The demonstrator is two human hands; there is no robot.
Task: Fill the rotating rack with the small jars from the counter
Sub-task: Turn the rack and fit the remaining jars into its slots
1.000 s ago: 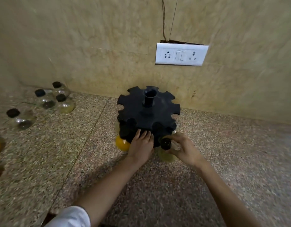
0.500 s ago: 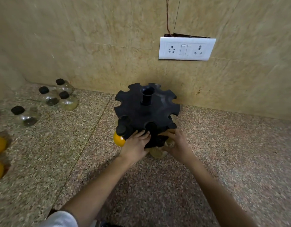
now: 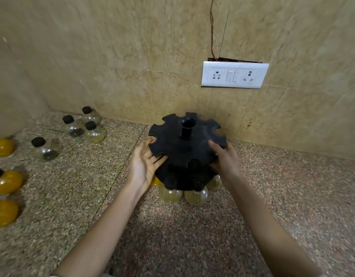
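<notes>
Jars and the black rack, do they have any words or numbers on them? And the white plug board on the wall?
No readable words, numbers or signs anywhere.
rack: plain black, no label.
jars: black caps, no labels showing.
plug board: only holes and switches, no writing visible.

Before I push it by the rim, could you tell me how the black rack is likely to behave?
The black rack would probably spin rather than slide, given its central post. Jars sit low in it, so it likely resists tipping. Its notched top looks stiff.
</notes>
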